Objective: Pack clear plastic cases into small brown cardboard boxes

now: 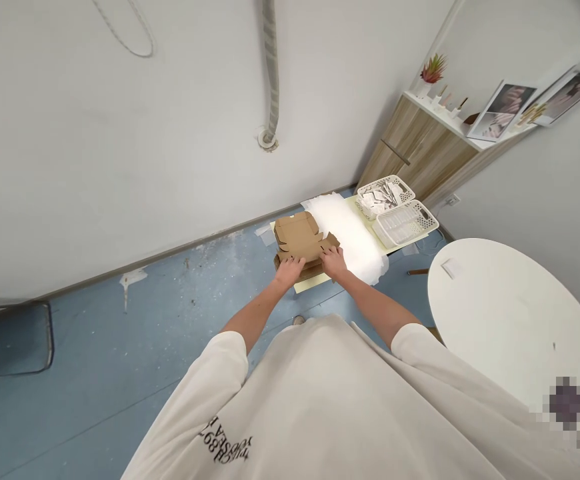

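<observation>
Cardboard box (pixel 297 230) lay open at the left end of the low table (pixel 311 284), directly ahead of the person, touching both hands. Main panel stretched away from the grip, toward the wall; near edge ran left to right between the hands. Longer axis: couldn't tell, flaps spread out.

Left grip (pixel 291 269) was at the near-left edge, fingers over the cardboard; thumb hidden, so couldn't tell whether it was closed or just resting. Right grip (pixel 335 262) was narrow, holding the near-right corner, nearer the raised right-hand flap (pixel 334 239).

Bright white sheet (pixel 357 233) was right beside the box; two white baskets (pixel 413 237) stood beyond it, at the table's far right end.
</observation>
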{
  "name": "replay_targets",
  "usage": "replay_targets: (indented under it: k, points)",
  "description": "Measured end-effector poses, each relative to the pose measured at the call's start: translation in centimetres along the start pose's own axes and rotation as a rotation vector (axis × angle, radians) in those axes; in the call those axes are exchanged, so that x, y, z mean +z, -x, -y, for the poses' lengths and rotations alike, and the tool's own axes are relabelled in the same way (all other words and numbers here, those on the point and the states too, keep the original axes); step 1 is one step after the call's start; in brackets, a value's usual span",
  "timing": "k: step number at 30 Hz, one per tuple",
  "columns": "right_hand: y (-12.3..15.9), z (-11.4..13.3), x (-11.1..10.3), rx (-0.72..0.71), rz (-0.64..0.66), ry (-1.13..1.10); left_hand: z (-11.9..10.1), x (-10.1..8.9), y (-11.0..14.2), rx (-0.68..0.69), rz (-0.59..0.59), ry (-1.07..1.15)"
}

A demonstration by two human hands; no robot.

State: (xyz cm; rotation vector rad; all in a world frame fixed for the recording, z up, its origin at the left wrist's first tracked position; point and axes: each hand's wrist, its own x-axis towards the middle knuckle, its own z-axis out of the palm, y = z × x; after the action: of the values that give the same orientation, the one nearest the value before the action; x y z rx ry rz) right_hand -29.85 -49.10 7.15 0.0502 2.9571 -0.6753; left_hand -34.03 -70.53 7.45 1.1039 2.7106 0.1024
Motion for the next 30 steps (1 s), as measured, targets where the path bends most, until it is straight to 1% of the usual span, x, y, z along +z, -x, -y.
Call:
replay_targets:
  k: [4,7,9,12,14,17,20,24,27,30]
  points:
    - [-1.4,0.4,-1.4,-0.078,0.001,-0.006,0.8,-1.6,0.4,0.074,-0.079,0.011]
    - [-2.1,0.8,-2.9,-0.119,-0.006,0.047,0.7,-2.6,0.5,0.084,-0.122,0.033]
    - [-2.4,1.1,-4.1,-0.160,-0.039,0.078,0.1,-3.0,0.4,0.063,-0.170,0.049]
    - [-2.1,1.0,-5.9,-0.208,-0.113,0.064,-1.2,-3.8,0.1,0.031,-0.250,0.082]
    - [-1.5,0.7,-7.0,-0.197,-0.159,0.068,-2.3,-4.4,-0.3,0.039,-0.277,0.100]
    - [0.3,-0.5,-8.5,-0.144,-0.225,0.177,-4.1,-5.4,-1.3,0.081,-0.282,0.094]
    - [3.0,-2.6,-9.8,-0.100,-0.306,0.330,-6.8,-6.1,-2.7,0.146,-0.292,0.048]
    - [7.3,-6.5,-11.6,-0.017,-0.405,0.468,-11.6,-6.6,-5.0,0.268,-0.315,-0.004]
    - [11.4,-10.0,-13.1,0.083,-0.436,0.503,-16.4,-6.6,-6.6,0.365,-0.312,-0.022]
    - [16.3,-13.7,-14.6,0.193,-0.457,0.499,-22.2,-6.4,-8.1,0.457,-0.302,-0.026]
